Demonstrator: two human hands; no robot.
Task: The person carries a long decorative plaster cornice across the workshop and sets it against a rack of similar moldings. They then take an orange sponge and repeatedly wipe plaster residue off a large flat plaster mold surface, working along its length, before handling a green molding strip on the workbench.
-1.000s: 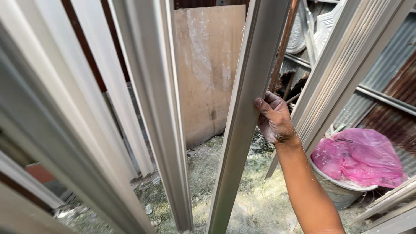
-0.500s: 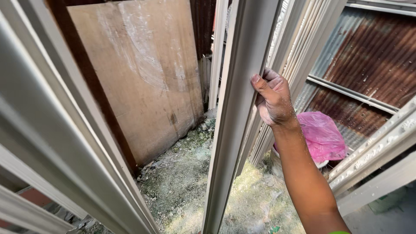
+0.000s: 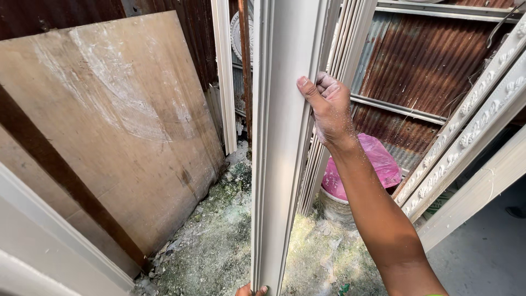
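right hand (image 3: 329, 109): dusted with white powder, clenched round the right edge of the long white moulding strip (image 3: 282, 148), thumb pressed on its front face, fingers curled behind.
left hand (image 3: 251, 290): only fingertips show at the bottom edge of the view, touching the foot of the strip; whether it grips cannot be told.
long white moulding strip: nearly upright, running from the top of the view down to the bottom, its lower end low over the floor between the plywood sheet and the bucket; several raised ridges run along its left side.
plywood sheet (image 3: 115, 126): large, brown, smeared with white, leaning against the rusty wall on the left.
stacked strips (image 3: 342, 60): more white mouldings standing just behind the held one, leaning on the back wall.
ornate mouldings (image 3: 471, 126): patterned white lengths slanting across the right side, well apart from the held strip.
bucket (image 3: 334, 205): grey, on the floor behind the right forearm, covered by a pink plastic bag (image 3: 378, 164).
corrugated wall (image 3: 427, 60): rusty metal sheets with a pale rail across.
floor (image 3: 224, 235): rough, greenish, scattered with white dust and chips.
white frame (image 3: 49, 230): pale sloping edge in the lower left corner.
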